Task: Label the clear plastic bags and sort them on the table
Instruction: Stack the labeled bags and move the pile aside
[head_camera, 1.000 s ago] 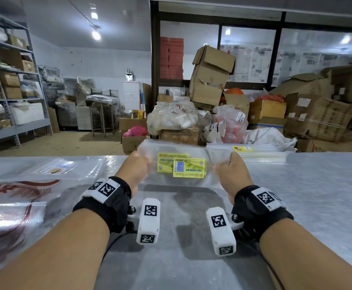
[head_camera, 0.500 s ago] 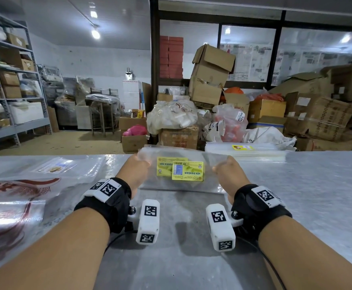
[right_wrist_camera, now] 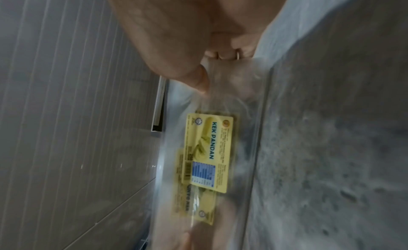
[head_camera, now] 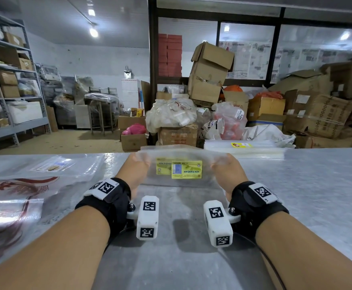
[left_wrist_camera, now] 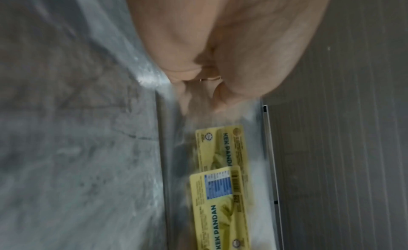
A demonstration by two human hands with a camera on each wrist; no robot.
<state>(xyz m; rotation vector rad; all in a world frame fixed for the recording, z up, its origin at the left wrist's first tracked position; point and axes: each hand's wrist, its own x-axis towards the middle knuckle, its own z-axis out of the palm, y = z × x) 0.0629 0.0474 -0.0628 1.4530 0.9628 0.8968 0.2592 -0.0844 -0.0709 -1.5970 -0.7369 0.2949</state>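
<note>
I hold a clear bag (head_camera: 177, 164) stretched between my two hands, just above the table (head_camera: 309, 197). My left hand (head_camera: 134, 170) pinches its left edge and my right hand (head_camera: 226, 171) pinches its right edge, thumb on top in both wrist views. The bag's long axis runs left to right across me, and it lies straight ahead of both grips, so neither hand is nearer. Two yellow labels (head_camera: 186, 170) overlap at its middle.

To my right and a little farther off, a stack of clear bags (head_camera: 248, 150) lies flat at the table's far edge; I judge the bag goes there, a short carry to the right. To my left lie printed bags (head_camera: 20, 185). Beyond the table stand cardboard boxes (head_camera: 208, 74) and metal shelves (head_camera: 10, 84).
</note>
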